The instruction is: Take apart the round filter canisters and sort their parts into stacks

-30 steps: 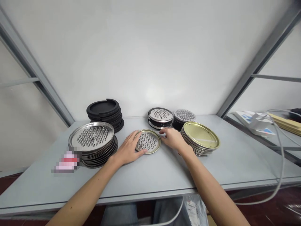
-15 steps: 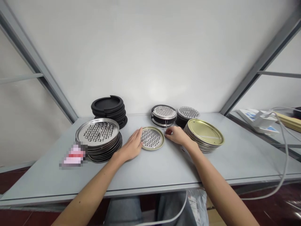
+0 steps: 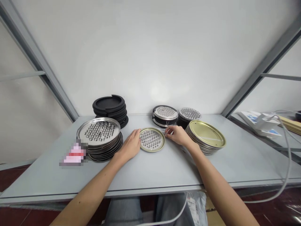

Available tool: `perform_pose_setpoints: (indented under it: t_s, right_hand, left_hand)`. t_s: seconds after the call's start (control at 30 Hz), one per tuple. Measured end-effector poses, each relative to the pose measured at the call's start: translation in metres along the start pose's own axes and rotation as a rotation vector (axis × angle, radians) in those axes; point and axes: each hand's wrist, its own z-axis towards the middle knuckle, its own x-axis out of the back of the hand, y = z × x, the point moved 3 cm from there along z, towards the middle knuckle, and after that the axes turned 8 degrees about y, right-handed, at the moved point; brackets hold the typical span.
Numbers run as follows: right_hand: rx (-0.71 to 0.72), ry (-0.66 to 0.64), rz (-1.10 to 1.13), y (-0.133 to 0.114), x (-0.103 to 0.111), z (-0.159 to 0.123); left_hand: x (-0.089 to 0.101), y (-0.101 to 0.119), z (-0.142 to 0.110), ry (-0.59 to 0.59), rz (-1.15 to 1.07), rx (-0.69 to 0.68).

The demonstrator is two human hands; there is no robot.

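Note:
A round grater disc (image 3: 151, 140) with a gold-coloured rim lies flat on the table between my hands. My left hand (image 3: 131, 145) is open beside its left edge, fingers stretched out together and fingertips at the rim. At the right edge, my right hand (image 3: 176, 135) is closed in a pinch. Whatever it holds is too small to make out. A thin wire piece (image 3: 167, 123) stands just above those fingertips, in front of a black stack topped by a perforated metal disc (image 3: 165, 112). Right of my right hand stands a stack of gold-coloured round lids (image 3: 207, 134).
On the left are a stack of grater discs (image 3: 100, 133) and black rings (image 3: 108, 105). Another grater-topped stack (image 3: 190, 113) is at the back. A blurred pink patch (image 3: 74, 153) shows at left. A white cable (image 3: 288, 157) hangs over the table's right side.
My left fingertips have drawn back slightly left from the disc, showing more of its rim. My right hand keeps its pinch by the right edge. The view has shifted slightly.

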Motion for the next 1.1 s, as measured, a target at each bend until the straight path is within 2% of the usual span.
perform_pose_setpoints:
  t_s: [0.1, 0.2, 0.33, 0.43, 0.5, 0.6, 0.73, 0.83, 1.0, 1.1]
  right_hand:
    - [0.000, 0.095, 0.008, -0.002, 0.005, 0.000]
    - [0.040, 0.157, 0.097, -0.010, 0.007, 0.000]
    - [0.133, 0.086, 0.251, -0.026, -0.002, -0.002]
    - [0.167, 0.028, 0.272, -0.034, -0.013, -0.004]
    - [0.176, 0.027, 0.252, -0.036, -0.019, -0.005]
    - [0.209, 0.064, 0.218, -0.036, -0.024, -0.004]
    - [0.275, 0.059, 0.217, -0.037, -0.026, -0.004]
    - [0.286, 0.060, 0.210, -0.037, -0.028, -0.004]
    - [0.279, 0.067, 0.147, -0.033, -0.032, -0.003]
    - [0.284, 0.057, 0.117, -0.030, -0.032, -0.002]
  left_hand:
    - [0.001, 0.001, 0.000, 0.002, 0.014, 0.031]
    - [-0.003, 0.001, 0.002, -0.021, -0.061, -0.041]
    - [-0.008, 0.002, 0.007, 0.000, -0.078, -0.108]
    - [-0.002, 0.002, 0.009, 0.110, 0.005, -0.056]
    - [0.003, 0.004, 0.009, 0.141, 0.013, -0.028]
    - [0.005, 0.011, 0.005, 0.079, -0.041, -0.083]
    - [0.000, 0.021, -0.002, -0.093, -0.117, -0.199]
    - [-0.004, 0.023, -0.006, -0.167, -0.108, -0.216]
    - [-0.002, 0.020, -0.003, -0.048, 0.033, -0.133]
    - [-0.002, 0.019, 0.000, -0.020, 0.056, -0.102]
